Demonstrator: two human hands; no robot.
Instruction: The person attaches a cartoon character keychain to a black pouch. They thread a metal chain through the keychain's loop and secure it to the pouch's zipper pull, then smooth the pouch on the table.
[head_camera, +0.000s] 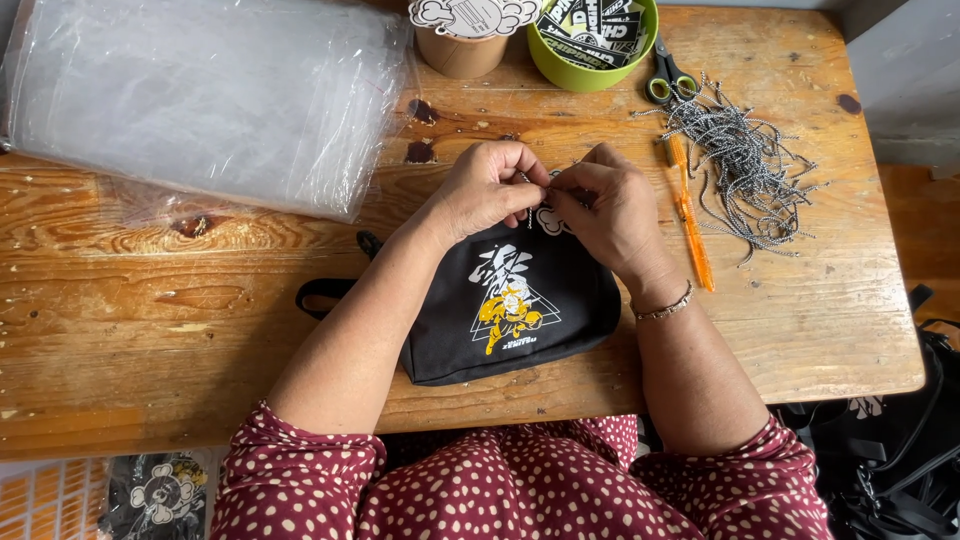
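A small black bag (510, 310) with a white and yellow print lies on the wooden table (150, 300) in front of me. My left hand (485, 190) and my right hand (610, 205) meet at the bag's far edge. Both pinch a thin black-and-white cord (530, 205) beside a white cloud-shaped tag (550, 220), which my right hand partly hides. The fingertips of the two hands touch each other. A bracelet sits on my right wrist.
A stack of clear plastic bags (200, 95) covers the far left. Behind the hands stand a brown cup (462, 50) and a green bowl (592, 45) of tags. Scissors (668, 75), a heap of cords (735, 160) and an orange tool (690, 215) lie at right.
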